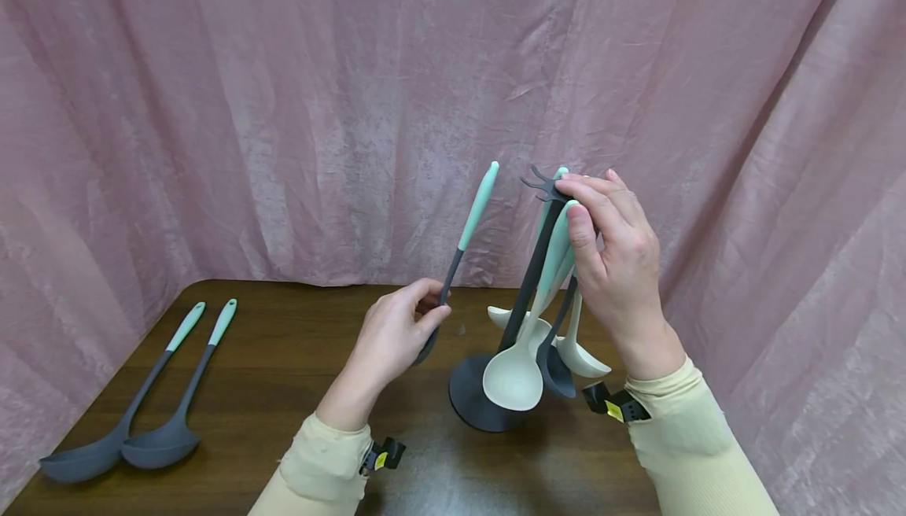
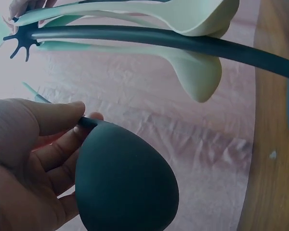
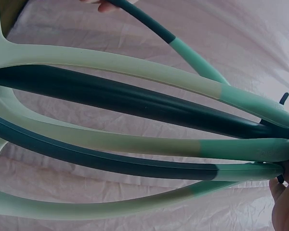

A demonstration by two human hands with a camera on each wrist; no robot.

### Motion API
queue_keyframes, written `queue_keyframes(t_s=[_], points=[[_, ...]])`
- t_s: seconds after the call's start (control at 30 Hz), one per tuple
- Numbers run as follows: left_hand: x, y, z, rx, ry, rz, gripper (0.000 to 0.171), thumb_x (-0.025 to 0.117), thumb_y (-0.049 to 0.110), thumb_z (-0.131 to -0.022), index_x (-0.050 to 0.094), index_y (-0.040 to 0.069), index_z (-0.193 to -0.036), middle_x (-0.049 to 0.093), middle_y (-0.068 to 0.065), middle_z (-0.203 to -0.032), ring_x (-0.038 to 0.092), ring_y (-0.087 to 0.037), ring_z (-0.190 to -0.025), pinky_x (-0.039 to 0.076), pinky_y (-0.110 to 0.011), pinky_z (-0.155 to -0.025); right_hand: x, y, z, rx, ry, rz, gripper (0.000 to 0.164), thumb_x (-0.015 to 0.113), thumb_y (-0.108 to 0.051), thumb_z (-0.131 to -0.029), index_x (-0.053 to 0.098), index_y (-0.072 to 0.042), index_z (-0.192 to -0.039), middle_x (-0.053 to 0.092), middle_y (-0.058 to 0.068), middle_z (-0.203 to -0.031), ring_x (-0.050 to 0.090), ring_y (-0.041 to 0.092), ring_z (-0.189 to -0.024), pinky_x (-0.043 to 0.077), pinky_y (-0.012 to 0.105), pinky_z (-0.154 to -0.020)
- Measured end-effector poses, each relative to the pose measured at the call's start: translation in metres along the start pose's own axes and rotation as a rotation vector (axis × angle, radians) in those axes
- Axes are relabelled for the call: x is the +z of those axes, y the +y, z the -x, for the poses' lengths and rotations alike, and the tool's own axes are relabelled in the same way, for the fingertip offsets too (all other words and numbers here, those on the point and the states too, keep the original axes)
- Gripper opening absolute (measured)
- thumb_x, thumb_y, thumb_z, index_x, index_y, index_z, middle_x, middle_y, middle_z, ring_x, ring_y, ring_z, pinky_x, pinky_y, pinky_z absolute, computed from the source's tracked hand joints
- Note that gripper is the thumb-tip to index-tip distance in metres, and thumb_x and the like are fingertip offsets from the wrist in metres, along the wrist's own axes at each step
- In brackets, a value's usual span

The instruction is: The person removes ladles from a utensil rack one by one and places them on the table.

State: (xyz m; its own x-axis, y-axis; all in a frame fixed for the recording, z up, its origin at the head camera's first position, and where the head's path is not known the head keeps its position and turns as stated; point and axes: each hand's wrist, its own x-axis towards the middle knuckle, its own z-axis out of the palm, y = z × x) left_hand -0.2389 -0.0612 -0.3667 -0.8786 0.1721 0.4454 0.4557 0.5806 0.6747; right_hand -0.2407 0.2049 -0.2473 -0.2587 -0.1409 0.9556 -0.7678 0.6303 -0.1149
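Note:
My left hand point(image 1: 392, 335) pinches a dark grey ladle point(image 1: 478, 205) by its shaft, close above the bowl. Its mint handle points up, and in the left wrist view the rounded back of the bowl point(image 2: 127, 178) faces the camera. To the right, my right hand point(image 1: 623, 256) grips the top of a dark utensil stand point(image 1: 527, 296), with fingers over the hooks and the thumb against a mint handle end. From the stand hang a cream ladle point(image 1: 513, 378), a dark grey utensil point(image 1: 557, 370) and other cream utensils. My right fingers partly hide the hooks.
Two dark grey ladles with mint handles, an outer one point(image 1: 85, 457) and an inner one point(image 1: 161, 447), lie at the left of the brown wooden table point(image 1: 283, 390). A pink curtain point(image 1: 318, 107) hangs behind the table and along its sides.

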Motion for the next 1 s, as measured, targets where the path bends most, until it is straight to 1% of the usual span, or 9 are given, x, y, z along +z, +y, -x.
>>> queue_keyframes(t_s=[0.2,0.4,0.57,0.67,0.87,1.0], points=[[-0.008,-0.008,0.004,0.012,0.014,-0.041,0.019,0.085,0.018,-0.1,0.078,0.017,-0.117,0.077,0.007,-0.098,0.072,-0.015,-0.088,0.057,-0.044,-0.082,0.001,0.0,-0.001,0.001,-0.002,0.0,0.037,0.054,-0.023,-0.112,0.079,-0.003,-0.13,0.077,0.013,-0.13,0.069,0.035,-0.124,0.035,0.05,-0.126],[-0.016,-0.016,0.009,0.014,0.023,-0.072,0.018,0.085,0.017,-0.1,0.078,0.015,-0.116,0.076,0.006,-0.096,0.069,-0.014,-0.084,0.056,-0.043,-0.078,0.001,-0.001,-0.001,0.001,-0.001,0.0,0.038,0.053,-0.024,-0.113,0.079,-0.002,-0.129,0.076,0.013,-0.131,0.069,0.035,-0.125,0.036,0.051,-0.126],[-0.023,-0.02,0.012,-0.001,0.02,-0.09,0.018,0.085,0.017,-0.1,0.079,0.015,-0.116,0.075,0.006,-0.096,0.068,-0.015,-0.084,0.055,-0.043,-0.077,0.001,-0.001,-0.001,0.0,-0.002,0.003,0.038,0.053,-0.025,-0.113,0.079,-0.001,-0.129,0.076,0.014,-0.131,0.069,0.035,-0.125,0.036,0.05,-0.126],[-0.026,-0.022,0.015,0.001,0.021,-0.1,0.018,0.086,0.016,-0.099,0.079,0.016,-0.115,0.075,0.008,-0.096,0.069,-0.015,-0.085,0.055,-0.043,-0.077,0.001,-0.001,0.0,-0.001,-0.002,0.003,0.038,0.053,-0.025,-0.114,0.079,-0.001,-0.129,0.076,0.014,-0.131,0.069,0.035,-0.125,0.036,0.05,-0.126],[-0.031,-0.029,0.019,0.018,0.03,-0.14,0.017,0.087,0.016,-0.098,0.078,0.016,-0.112,0.074,0.009,-0.094,0.065,-0.013,-0.08,0.052,-0.04,-0.072,0.002,-0.001,0.0,-0.005,-0.002,0.001,0.043,0.052,-0.033,-0.117,0.078,-0.001,-0.13,0.076,0.015,-0.131,0.068,0.036,-0.126,0.035,0.05,-0.126],[-0.035,-0.033,0.021,0.016,0.031,-0.163,0.018,0.088,0.016,-0.097,0.078,0.015,-0.111,0.073,0.008,-0.092,0.063,-0.013,-0.077,0.05,-0.038,-0.07,0.002,-0.001,0.001,-0.006,-0.002,0.003,0.047,0.051,-0.038,-0.118,0.078,-0.001,-0.13,0.076,0.015,-0.131,0.068,0.036,-0.127,0.035,0.05,-0.127]])
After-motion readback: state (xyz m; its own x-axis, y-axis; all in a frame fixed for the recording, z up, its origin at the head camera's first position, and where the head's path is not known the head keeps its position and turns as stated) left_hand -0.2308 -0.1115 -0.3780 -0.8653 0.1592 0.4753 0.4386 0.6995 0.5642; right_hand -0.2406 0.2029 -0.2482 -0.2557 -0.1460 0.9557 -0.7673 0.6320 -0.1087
